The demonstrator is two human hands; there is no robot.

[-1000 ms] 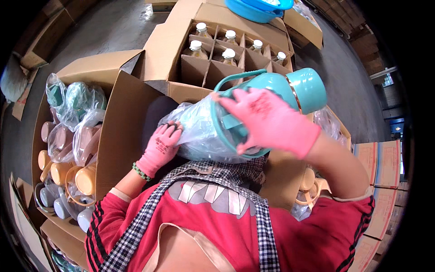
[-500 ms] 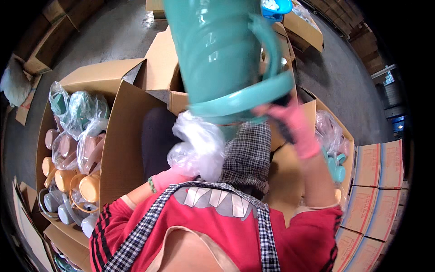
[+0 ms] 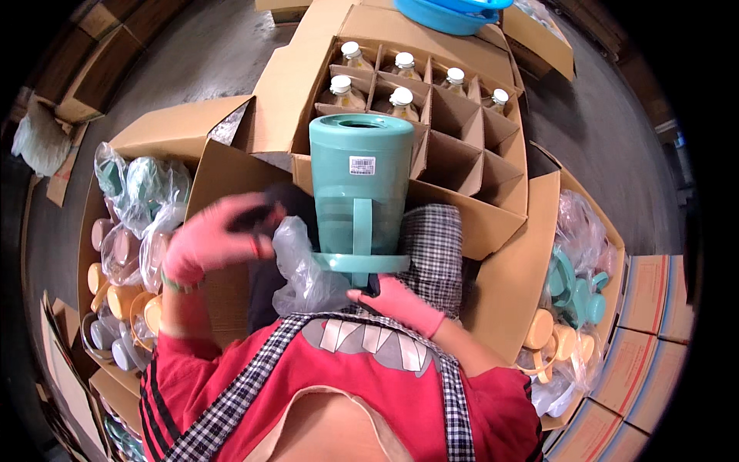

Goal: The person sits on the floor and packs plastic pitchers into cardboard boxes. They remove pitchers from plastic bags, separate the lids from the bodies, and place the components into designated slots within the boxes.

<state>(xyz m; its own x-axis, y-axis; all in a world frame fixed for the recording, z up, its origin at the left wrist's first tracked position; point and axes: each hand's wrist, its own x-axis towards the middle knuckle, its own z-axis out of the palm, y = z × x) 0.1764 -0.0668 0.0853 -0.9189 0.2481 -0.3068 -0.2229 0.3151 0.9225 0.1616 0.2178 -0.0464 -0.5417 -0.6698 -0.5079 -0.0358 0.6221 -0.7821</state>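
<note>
I'm likely steadying the upended flask (image 3: pixel 335 192) over the lap; left grip (image 3: pixel 212 240) apart, near the bag (image 3: pixel 300 277); right grip (image 3: pixel 404 302) at its lower end, closure unclear; next probably calls for grasping the bag.

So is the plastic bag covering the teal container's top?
No, the bag bunches near the lower left of the teal container, whose top is uncovered.

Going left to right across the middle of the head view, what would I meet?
Orange plasticware, gloved left hand, translucent bag, teal plastic vessel, checked cloth, teal plasticware, stacked cartons.
</note>
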